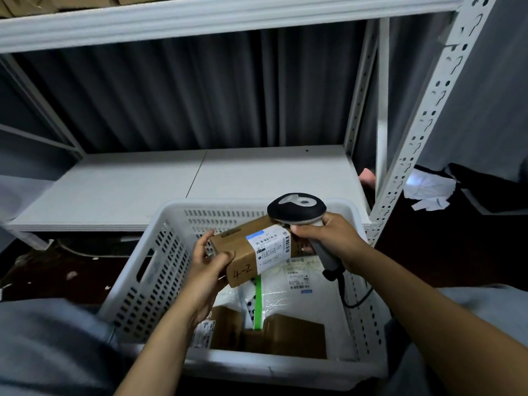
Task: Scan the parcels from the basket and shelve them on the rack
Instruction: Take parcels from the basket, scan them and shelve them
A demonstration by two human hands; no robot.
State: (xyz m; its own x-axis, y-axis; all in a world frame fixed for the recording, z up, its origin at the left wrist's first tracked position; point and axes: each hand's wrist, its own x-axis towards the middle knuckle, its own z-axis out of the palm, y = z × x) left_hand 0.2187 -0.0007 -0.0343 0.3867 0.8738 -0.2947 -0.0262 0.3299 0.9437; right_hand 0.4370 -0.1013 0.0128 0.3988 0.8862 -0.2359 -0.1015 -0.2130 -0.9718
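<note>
My left hand grips a small brown cardboard parcel marked "4-2", held above the white perforated basket. A white shipping label with barcodes wraps the parcel's right end. My right hand holds a black and grey barcode scanner by its handle, with the scanner head right over the label. Its black cable hangs down into the basket. Inside the basket lie white plastic mailers and brown boxes.
The white metal rack's lower shelf stretches behind the basket, with a slotted upright post at the right. Cardboard boxes sit on the upper shelf. Crumpled paper lies at the right. A dark curtain hangs behind.
</note>
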